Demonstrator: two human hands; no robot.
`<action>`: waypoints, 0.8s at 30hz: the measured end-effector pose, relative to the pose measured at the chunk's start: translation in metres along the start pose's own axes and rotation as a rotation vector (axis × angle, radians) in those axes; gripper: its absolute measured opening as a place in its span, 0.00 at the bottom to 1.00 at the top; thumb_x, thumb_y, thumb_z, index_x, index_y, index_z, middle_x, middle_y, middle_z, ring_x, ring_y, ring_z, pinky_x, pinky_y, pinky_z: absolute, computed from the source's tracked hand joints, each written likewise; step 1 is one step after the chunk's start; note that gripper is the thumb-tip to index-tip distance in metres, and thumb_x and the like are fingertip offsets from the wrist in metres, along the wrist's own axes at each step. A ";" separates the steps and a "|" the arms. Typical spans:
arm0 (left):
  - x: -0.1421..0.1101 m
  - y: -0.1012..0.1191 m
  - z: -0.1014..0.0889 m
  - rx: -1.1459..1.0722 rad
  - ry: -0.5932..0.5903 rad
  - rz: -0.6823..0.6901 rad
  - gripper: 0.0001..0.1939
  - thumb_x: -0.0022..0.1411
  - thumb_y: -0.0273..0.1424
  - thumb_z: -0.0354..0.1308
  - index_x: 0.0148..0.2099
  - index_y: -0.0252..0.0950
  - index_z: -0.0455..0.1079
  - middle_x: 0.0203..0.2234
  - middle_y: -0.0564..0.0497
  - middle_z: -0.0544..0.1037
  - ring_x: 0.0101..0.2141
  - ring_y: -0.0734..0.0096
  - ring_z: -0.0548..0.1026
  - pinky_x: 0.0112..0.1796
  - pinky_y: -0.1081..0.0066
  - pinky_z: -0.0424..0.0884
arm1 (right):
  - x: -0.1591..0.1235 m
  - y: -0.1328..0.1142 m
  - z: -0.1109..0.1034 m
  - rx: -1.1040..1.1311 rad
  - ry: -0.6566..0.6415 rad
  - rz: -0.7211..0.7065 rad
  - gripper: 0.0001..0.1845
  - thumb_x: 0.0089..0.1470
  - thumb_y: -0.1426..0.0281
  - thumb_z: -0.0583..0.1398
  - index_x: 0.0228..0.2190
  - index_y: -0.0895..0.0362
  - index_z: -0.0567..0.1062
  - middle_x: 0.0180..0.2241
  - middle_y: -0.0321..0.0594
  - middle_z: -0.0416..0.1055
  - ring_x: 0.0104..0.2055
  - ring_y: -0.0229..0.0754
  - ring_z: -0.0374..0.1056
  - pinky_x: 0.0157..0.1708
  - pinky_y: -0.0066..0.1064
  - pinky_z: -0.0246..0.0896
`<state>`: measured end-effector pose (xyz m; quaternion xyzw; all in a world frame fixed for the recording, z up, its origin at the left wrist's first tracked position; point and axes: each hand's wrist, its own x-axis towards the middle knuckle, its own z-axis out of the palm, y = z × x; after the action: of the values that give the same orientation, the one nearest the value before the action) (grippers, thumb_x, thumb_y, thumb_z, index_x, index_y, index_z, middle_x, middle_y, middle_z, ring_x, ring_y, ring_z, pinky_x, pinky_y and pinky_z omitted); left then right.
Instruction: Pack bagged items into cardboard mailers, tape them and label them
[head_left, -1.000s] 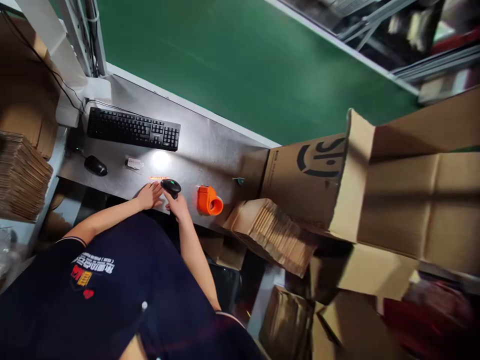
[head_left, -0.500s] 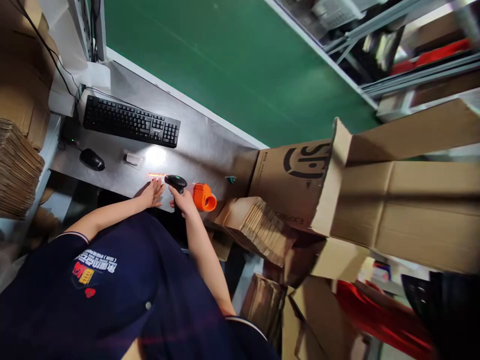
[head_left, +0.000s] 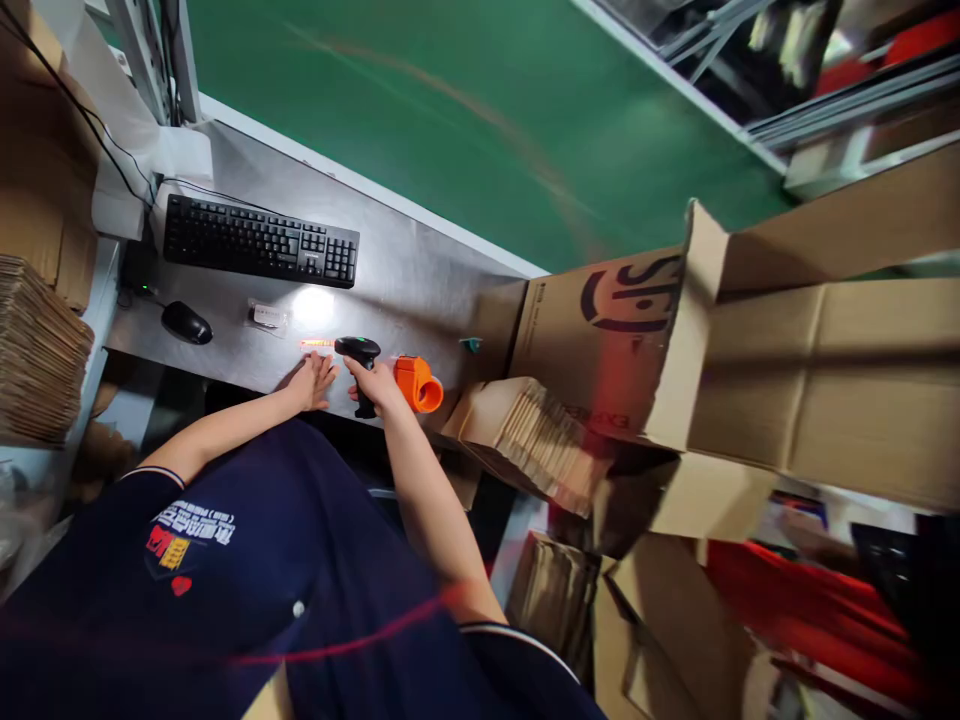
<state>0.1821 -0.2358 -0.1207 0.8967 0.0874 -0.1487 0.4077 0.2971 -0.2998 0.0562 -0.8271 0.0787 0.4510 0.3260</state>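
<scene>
My right hand (head_left: 381, 385) grips a black handheld barcode scanner (head_left: 360, 350) at the front edge of the steel table (head_left: 405, 285). The scanner points left at a small item lit by a red-orange scan line (head_left: 316, 343). My left hand (head_left: 313, 380) lies flat on the table just below that item, fingers spread. An orange tape dispenser (head_left: 418, 384) sits right beside my right hand.
A black keyboard (head_left: 259, 243), a mouse (head_left: 187, 323) and a small clear packet (head_left: 268, 316) lie on the table's left part. Behind runs a green conveyor belt (head_left: 465, 110). Flattened cardboard stacks (head_left: 536, 440) and big cardboard boxes (head_left: 750, 360) crowd the right; more cardboard stacks (head_left: 37, 350) at left.
My right hand with the scanner has shifted slightly right and lifted, closer to the orange dispenser. The view has swung a little. My left hand stays flat on the table.
</scene>
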 end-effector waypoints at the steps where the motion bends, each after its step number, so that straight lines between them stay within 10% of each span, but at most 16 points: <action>1: 0.000 0.000 0.000 0.012 -0.007 0.001 0.44 0.55 0.43 0.65 0.73 0.40 0.66 0.76 0.37 0.57 0.74 0.27 0.42 0.67 0.34 0.44 | 0.000 -0.001 0.000 0.006 -0.001 -0.001 0.17 0.60 0.60 0.69 0.29 0.57 0.73 0.15 0.32 0.67 0.19 0.38 0.69 0.18 0.26 0.69; 24: -0.002 0.011 -0.041 0.525 -0.149 0.143 0.39 0.65 0.43 0.62 0.73 0.29 0.65 0.72 0.26 0.62 0.68 0.20 0.62 0.59 0.34 0.65 | 0.003 -0.002 0.009 0.009 -0.033 -0.050 0.14 0.64 0.63 0.66 0.30 0.57 0.72 0.19 0.32 0.68 0.20 0.38 0.71 0.19 0.26 0.69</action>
<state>0.1915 -0.2117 -0.0866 0.9621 -0.0480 -0.2028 0.1761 0.2939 -0.2927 0.0510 -0.8199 0.0544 0.4558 0.3420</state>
